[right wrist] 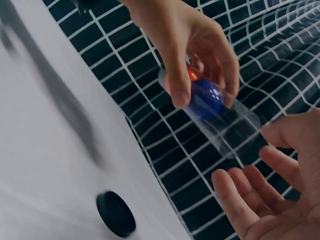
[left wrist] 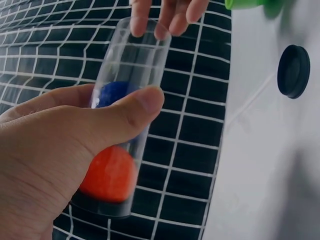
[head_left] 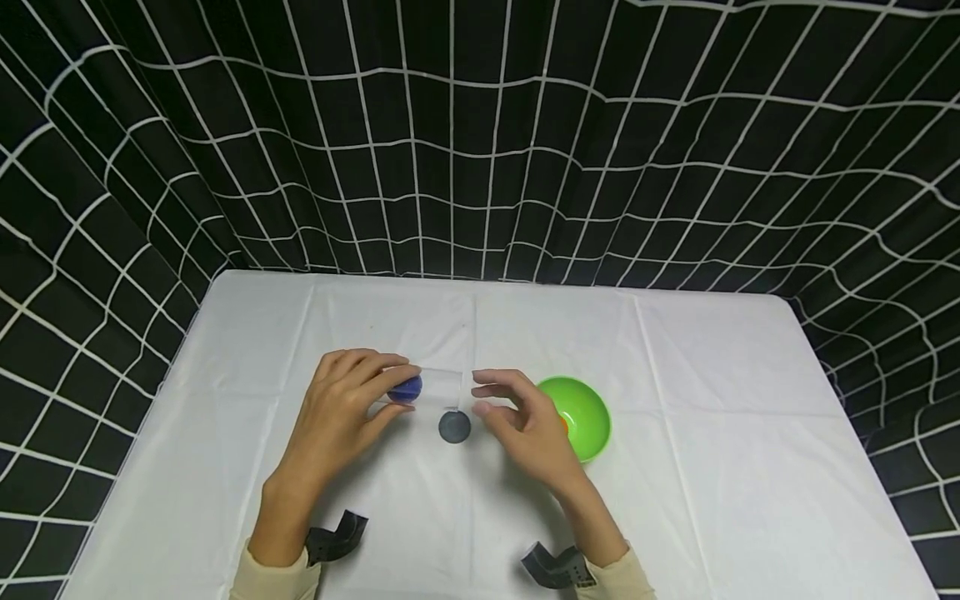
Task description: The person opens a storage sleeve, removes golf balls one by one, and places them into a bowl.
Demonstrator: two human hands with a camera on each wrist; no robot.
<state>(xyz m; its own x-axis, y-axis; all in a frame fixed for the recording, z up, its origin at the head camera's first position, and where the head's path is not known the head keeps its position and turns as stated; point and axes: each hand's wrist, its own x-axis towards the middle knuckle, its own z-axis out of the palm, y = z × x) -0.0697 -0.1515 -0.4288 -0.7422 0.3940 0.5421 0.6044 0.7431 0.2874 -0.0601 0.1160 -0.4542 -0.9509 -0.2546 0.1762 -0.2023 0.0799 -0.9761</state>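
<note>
My left hand (head_left: 341, 404) grips a clear plastic tube (left wrist: 142, 55) around its middle, thumb on one side and fingers on the other. Inside the tube, a blue ball (right wrist: 206, 98) sits nearer the uncapped end, and an orange-red ball (left wrist: 110, 175) lies at the dark-capped end. Just off the uncapped end is my right hand (head_left: 528, 425), its fingers relaxed and apart with nothing held. Below the tube, a round black cap (head_left: 454, 427) lies on the white-covered table (head_left: 735, 467).
A green bowl (head_left: 591, 421) stands just right of my right hand, which partly covers it; something orange (head_left: 564, 425) shows inside. Black curtains with a white grid (head_left: 480, 167) surround the table's back and sides. Both wrists wear dark mounts (head_left: 336, 537).
</note>
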